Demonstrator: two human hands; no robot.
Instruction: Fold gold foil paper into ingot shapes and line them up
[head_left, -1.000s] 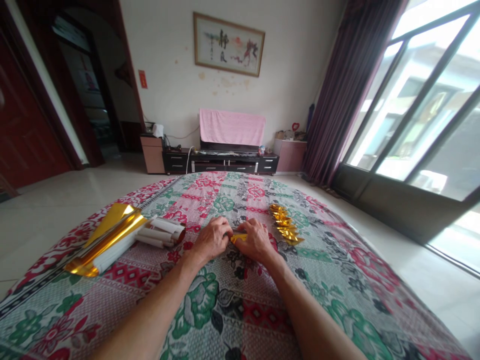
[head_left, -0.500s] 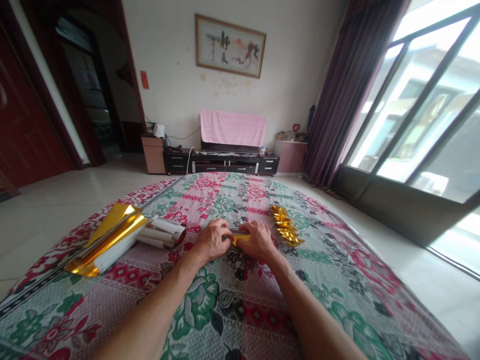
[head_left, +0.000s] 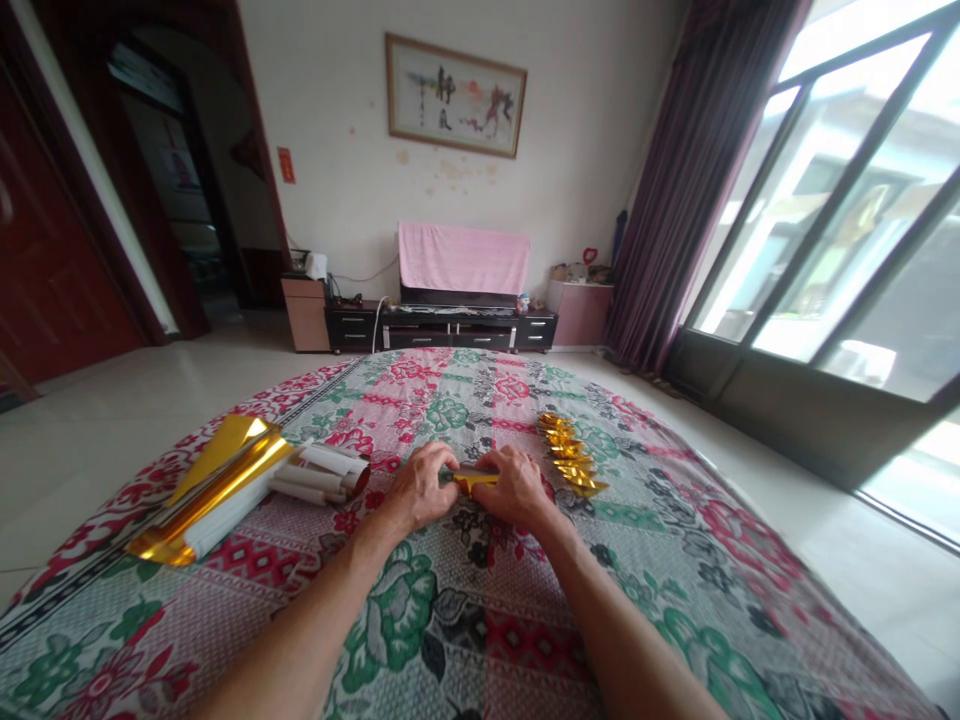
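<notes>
A small piece of gold paper lies between my hands at the middle of the patterned cloth. My left hand has its fingers curled at the paper's left end. Closed on the right end is my right hand, thumb and fingers together. To the right stands a row of folded gold pieces, close beside one another. Over on the left lie gold sheets, partly curled, with several white rolls beside them.
The patterned cloth covers a round-edged table. Beyond it are a low black cabinet and a pink cloth over a dark object. A curtain hangs by the window at right.
More of the gold paper shows between my hands, and the gap between them is slightly wider. The view has shifted a little. The row and the rolls stay in place.
</notes>
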